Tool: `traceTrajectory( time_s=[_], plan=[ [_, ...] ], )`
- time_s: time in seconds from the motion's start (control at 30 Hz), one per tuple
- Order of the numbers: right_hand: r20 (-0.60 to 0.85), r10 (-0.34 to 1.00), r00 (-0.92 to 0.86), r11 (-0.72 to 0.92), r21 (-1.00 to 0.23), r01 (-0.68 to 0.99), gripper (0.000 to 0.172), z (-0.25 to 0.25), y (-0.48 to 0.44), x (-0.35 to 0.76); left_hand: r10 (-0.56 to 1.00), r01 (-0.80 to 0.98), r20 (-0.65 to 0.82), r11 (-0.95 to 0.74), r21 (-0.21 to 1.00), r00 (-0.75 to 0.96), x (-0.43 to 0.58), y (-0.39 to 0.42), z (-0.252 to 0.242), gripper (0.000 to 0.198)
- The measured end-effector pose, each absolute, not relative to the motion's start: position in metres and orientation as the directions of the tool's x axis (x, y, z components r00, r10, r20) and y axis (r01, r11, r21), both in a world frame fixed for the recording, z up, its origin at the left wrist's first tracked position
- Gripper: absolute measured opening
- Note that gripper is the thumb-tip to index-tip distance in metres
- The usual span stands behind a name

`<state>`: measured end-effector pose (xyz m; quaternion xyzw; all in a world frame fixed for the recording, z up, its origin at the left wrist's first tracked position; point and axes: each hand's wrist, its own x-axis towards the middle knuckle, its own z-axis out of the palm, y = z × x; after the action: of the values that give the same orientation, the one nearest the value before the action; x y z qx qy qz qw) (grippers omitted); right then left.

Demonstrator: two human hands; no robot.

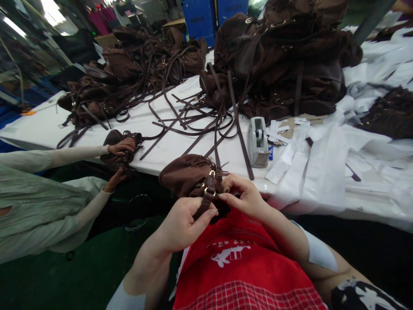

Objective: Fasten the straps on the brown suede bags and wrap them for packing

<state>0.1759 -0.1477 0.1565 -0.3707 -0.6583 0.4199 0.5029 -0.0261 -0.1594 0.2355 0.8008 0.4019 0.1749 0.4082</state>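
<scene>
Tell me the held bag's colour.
The bag is dark brown, seen best in the head view.

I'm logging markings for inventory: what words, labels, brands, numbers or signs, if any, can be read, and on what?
No text is readable.
Red apron: lettering above the white figure, too blurred.
Blue bins: dark markings, too blurred.
Small blue item by the dispenser: marks too small.

No text can be read; dark lettering on the blue bins (198,26) beyond the far edge of the table (35,122) is too blurred; pale characters on the red apron (258,271), at the near edge, are equally illegible; likewise the small blue label (270,153) near that edge.
</scene>
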Motion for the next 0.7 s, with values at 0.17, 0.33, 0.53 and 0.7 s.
traceTrajectory(
  time_s=[0.17,0.33,0.53,0.7],
  plan=[
    [0.399,0.905,-0.149,0.419,-0.898,0.138,0.02,0.164,-0.155,0.18,0.786,0.512,-0.059,-0.341,0.789,0.615,-0.026,-0.159,0.234,0.027],
    [0.445,0.865,-0.231,0.489,-0.852,0.189,0.045,0.177,-0.163,0.183,0.762,0.533,-0.093,-0.354,0.769,0.64,-0.024,-0.159,0.233,0.031],
    [0.225,0.921,-0.319,0.287,-0.944,0.162,0.044,0.158,-0.165,0.175,0.775,0.657,-0.086,-0.465,0.593,0.626,-0.022,-0.163,0.224,0.04],
    [0.15,0.834,-0.532,0.08,-0.985,-0.152,0.045,0.149,-0.167,0.148,0.763,0.736,0.068,-0.639,0.224,0.642,-0.041,-0.17,0.241,0.041]
  ],
)
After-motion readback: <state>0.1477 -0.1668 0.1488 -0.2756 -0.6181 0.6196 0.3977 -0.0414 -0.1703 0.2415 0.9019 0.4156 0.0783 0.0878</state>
